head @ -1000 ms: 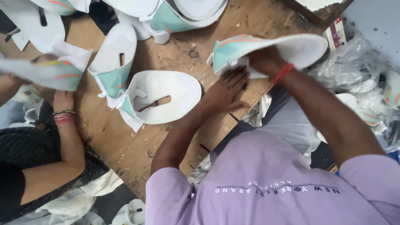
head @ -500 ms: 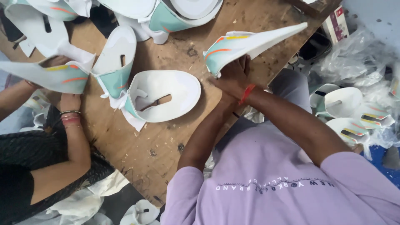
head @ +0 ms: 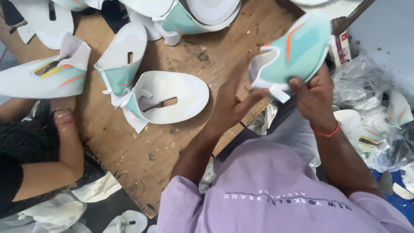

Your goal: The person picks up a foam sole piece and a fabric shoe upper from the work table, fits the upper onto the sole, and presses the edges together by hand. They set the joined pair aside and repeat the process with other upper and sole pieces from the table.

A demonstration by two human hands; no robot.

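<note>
Right hand (head: pixel 315 97) is clamping the mint shoe upper (head: pixel 297 54) by its lower edge, thumb on the near face, fingers wrapped behind; the piece is being held up off the bench, above its right edge. Left hand (head: pixel 230 108) is open, fingers spread, fingertips just touching the white heel end of that upper, not gripping anything. Change over the last second: the upper was being held flat and stretched out long at the top right by both hands; now it's been turned so the mint face with orange stripe is showing toward the camera, and the left hand has let go and dropped lower. Reads as a flip or re-grip mid-handling, with the piece now on one hand only. Around it: a white inside-out upper (head: pixel 166 101) is lying on the wooden table (head: pixel 142 155) just left of the left hand, another mint-and-white upper (head: pixel 120 58) is touching it further left, more are stacking along the top edge. A co-worker's arm (head: pixel 58 146) is resting on the left side under yet another upper (head: pixel 43 77). Clear plastic bags (head: pixel 371 92) with more pieces are crowding the right side, close by the right wrist; nothing is sitting directly between the hands.
</note>
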